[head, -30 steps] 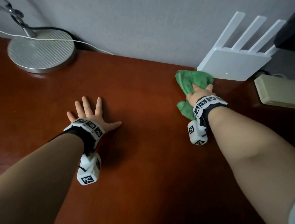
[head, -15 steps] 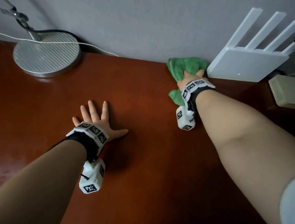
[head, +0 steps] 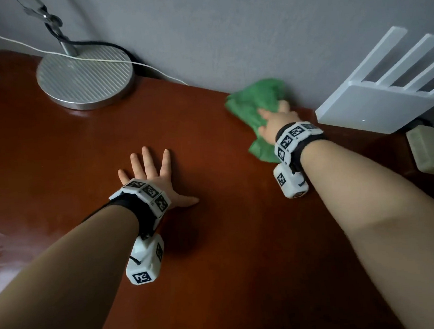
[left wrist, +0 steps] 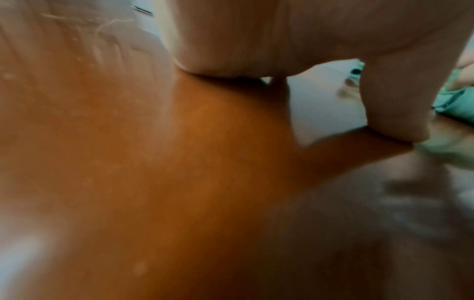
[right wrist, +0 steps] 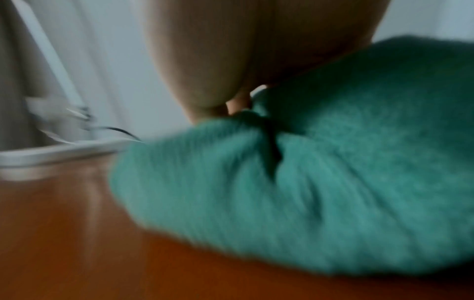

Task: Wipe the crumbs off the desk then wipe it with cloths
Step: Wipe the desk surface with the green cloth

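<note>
green cloth [head: 254,106] bunched under right hand [head: 276,122] grip, lengthwise toward wall; left hand [head: 154,175] splayed flat on desk [head: 217,243].

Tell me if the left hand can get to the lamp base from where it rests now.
Probably yes: the left hand lies flat on the desk, and only bare wood shows between it and the lamp base.

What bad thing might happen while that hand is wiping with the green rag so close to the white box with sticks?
1. The right hand presses the crumpled green cloth along the wall, beside the white router with four antennas; a wide swipe might bump or shift it.
2. A thin white cable crosses the round silver lamp base; wiping that way might snag it.
</note>
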Tool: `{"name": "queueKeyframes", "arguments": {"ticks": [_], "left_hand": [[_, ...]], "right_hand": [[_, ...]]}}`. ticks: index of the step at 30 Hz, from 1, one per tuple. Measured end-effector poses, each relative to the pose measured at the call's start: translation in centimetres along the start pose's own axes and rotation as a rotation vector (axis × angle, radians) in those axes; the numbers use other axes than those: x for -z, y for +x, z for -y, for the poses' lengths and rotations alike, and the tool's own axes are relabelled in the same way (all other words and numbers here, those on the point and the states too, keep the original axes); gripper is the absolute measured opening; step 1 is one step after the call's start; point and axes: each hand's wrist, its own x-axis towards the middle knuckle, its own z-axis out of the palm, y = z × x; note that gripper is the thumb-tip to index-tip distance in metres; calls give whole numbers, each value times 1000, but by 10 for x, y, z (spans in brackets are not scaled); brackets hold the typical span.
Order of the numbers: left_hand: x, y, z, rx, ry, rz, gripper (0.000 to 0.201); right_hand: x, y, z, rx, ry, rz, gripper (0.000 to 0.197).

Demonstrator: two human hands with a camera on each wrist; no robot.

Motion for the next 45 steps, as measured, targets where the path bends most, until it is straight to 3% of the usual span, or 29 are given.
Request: {"name": "queueKeyframes", "arguments": {"ticks": [2,3,6,8,10,12,14,16,18,23,26,28,30,32,34,35,37,42,45], "left_hand": [[0,1,0,-1,9,-5,130],[-1,2,-1,-7,11,-8,130],[-1,-1,1,-44,-9,-32,127],[-1,-5,13,-104,-23,-48,121],[-1,-10,36,-177,18,-48,116],[-3,-17,70,-165,74,-60,115],[-7,-24,108,-39,64,-81,114],[-11,-32,145,124,-22,-113,114],[-16,-39,177,247,-121,-121,115],[-28,-43,210,239,-132,-96,113],[-26,-42,211,223,-118,-72,113],[-26,-41,214,214,-116,-71,114],[-26,-40,215,205,-120,-62,113],[-26,-40,216,208,-119,-41,112],[-25,-39,216,213,-120,-25,111],[-25,-39,217,213,-121,-21,110],[-25,-39,217,207,-122,-12,110],[-25,-40,220,177,-124,-35,112],[-24,-43,220,142,-117,-64,112]], "right_hand": [[-2,4,9,-161,5,30,55],[-4,1,20,-126,-44,25,56],[-18,-23,58,227,-199,18,58],[-22,-34,75,437,-248,105,57],[-15,-31,80,538,-189,177,52],[-6,-14,85,473,-105,105,50],[-3,5,97,252,-20,0,50],[-5,14,118,44,-40,-13,52],[-8,12,143,28,-94,-8,54],[-29,-32,199,509,-282,0,58],[-43,-69,218,853,-405,111,59],[-40,-70,220,963,-407,195,55],[-30,-52,218,883,-344,139,53],[-21,-31,215,604,-249,15,53],[-20,-21,217,291,-205,11,55],[-23,-22,220,218,-211,17,56],[-32,-35,227,267,-262,-17,58],[-57,-91,227,632,-385,3,60],[-49,-100,222,649,-337,78,55]]}}
